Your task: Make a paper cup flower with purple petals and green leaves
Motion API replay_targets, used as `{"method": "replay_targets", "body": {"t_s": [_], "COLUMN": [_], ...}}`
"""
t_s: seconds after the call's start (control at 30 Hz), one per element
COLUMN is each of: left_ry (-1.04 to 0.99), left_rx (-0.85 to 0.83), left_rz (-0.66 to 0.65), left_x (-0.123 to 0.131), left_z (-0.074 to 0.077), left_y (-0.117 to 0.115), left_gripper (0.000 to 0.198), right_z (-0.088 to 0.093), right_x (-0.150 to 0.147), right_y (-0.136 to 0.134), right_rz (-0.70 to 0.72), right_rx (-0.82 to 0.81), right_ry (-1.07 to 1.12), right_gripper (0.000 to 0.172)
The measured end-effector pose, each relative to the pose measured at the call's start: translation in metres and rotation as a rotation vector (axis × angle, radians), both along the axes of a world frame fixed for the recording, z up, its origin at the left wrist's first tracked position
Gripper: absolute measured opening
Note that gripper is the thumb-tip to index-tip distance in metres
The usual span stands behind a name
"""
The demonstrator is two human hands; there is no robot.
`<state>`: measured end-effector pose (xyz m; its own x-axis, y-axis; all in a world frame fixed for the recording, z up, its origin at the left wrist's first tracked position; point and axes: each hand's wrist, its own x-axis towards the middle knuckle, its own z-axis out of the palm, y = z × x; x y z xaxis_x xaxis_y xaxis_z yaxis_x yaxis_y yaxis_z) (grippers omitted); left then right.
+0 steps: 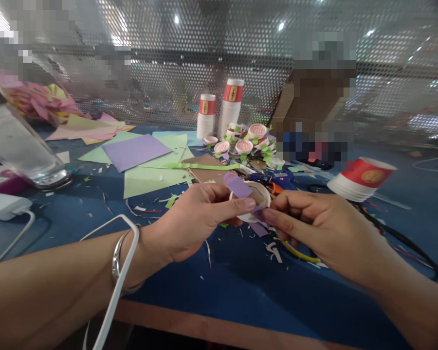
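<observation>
My left hand is closed around a round white paper-cup bottom, thumb pressed over its rim. A purple paper strip sticks out at the cup piece's upper left, and another purple strip hangs below it. With thumb and fingertips together, my right hand pinches a bit of purple paper at the rim's near right side. Its curled fingers partly hide what they hold. Just behind the hands lies a blue glue gun with an orange tip.
Several cup bottoms with green tabs are piled behind, near stacked paper cups. More cups lie at right. Coloured sheets, a glass mug and a white charger are at left. A white cable crosses my left wrist.
</observation>
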<state>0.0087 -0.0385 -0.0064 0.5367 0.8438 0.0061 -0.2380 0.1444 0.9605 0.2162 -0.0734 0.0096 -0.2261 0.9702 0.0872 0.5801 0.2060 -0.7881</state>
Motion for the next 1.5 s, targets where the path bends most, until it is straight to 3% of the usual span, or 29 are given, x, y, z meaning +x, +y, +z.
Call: {"method": "replay_targets", "body": {"t_s": [0.27, 0.47, 0.57, 0.7, 0.83, 1.07, 1.17, 1.33, 1.5], "left_ry": [0.042, 0.027, -0.002, -0.012, 0.009, -0.135, -0.137, -0.121, -0.122], "left_rx": [-0.025, -0.104, -0.145, -0.164, -0.105, 0.113, 0.185, 0.22, 0.21], "left_rz": [0.029, 0.061, 0.043, 0.039, 0.104, 0.545, 0.595, 0.608, 0.626], "left_x": [0.002, 0.0, 0.0, 0.001, 0.0, -0.01, -0.012, -0.011, -0.009], "left_z": [0.003, 0.001, 0.001, 0.003, 0.004, 0.003, 0.002, -0.001, -0.008], "left_y": [-0.001, 0.001, 0.001, -0.002, 0.001, 0.029, 0.035, 0.039, 0.042], "left_gripper": [0.013, 0.018, 0.017, 0.016, 0.017, 0.013, 0.015, 0.013, 0.01], "right_z": [-0.001, -0.008, -0.013, -0.013, -0.011, -0.012, -0.014, -0.009, -0.001], "right_x": [0.0, -0.004, -0.002, -0.001, -0.002, -0.001, -0.002, -0.01, -0.031], "right_y": [-0.002, -0.01, -0.013, -0.012, -0.012, -0.005, 0.004, 0.02, 0.042], "right_rz": [0.004, -0.082, -0.029, 0.051, 0.069, 0.051, 0.067, 0.123, 0.113], "right_rx": [0.049, 0.39, 0.548, 0.622, 0.631, 0.493, 0.391, 0.36, 0.298], "right_ry": [-0.007, -0.154, -0.31, -0.401, -0.391, -0.324, -0.321, -0.407, -0.587], "right_gripper": [0.053, 0.025, 0.011, 0.007, 0.006, 0.013, 0.016, 0.017, 0.017]}}
